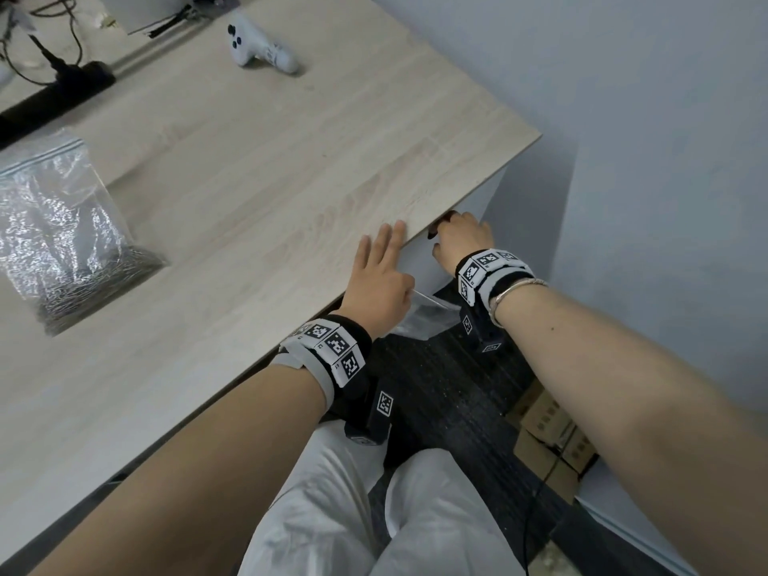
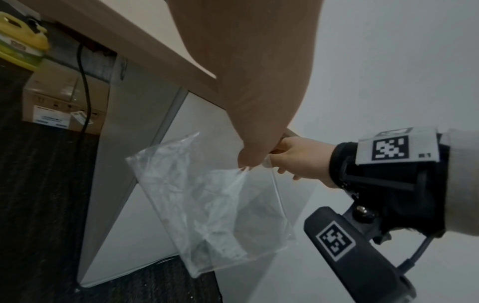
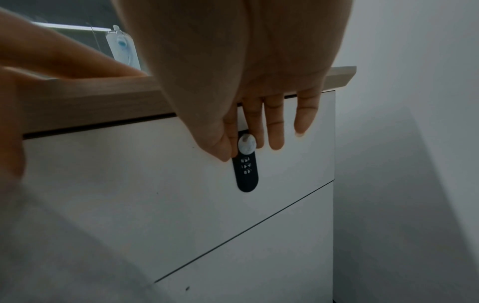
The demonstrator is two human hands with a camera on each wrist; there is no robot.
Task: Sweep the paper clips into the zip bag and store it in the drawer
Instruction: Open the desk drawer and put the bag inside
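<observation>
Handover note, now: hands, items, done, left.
Left hand: fingers flat on the desk edge, thumb pinching a clear zip bag that hangs below it; no clips visible inside.
Right hand: on the top drawer front, thumb and forefinger either side of the lock knob; grip unclear.
A second zip bag, holding the paper clips, lies on the desk at far left.
Done: clips bagged.
Left: the drawer looks shut, so open it, put the bag of clips in, close it.

Matt wood-grain desk top (image 1: 257, 168), glossy clear-plastic zip bag (image 2: 220, 205).
</observation>
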